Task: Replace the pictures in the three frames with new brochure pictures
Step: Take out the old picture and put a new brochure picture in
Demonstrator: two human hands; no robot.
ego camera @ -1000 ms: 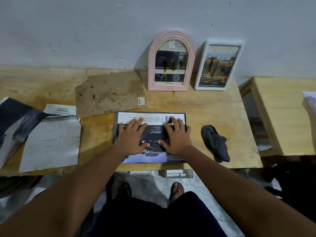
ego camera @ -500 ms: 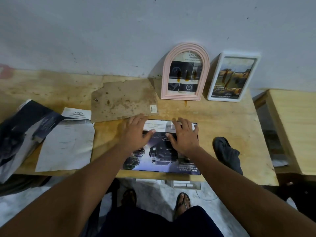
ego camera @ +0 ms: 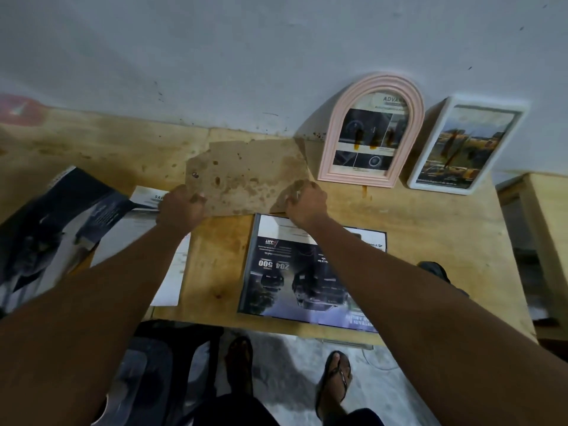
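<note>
Left hand [ego camera: 181, 207] and right hand [ego camera: 305, 201] are pinching the backing board's [ego camera: 246, 179] near corners; long axis is running left-right, frame [ego camera: 310, 272] lying nearer the table's [ego camera: 221, 272] front edge.

wooden table [ego camera: 430, 216] under my work | grey wall [ego camera: 246, 50] behind it | dark cloth [ego camera: 436, 272] at my right | sandals [ego camera: 335, 382] on my feet

Bare forearms, dark flip-flops [ego camera: 333, 382]
</note>
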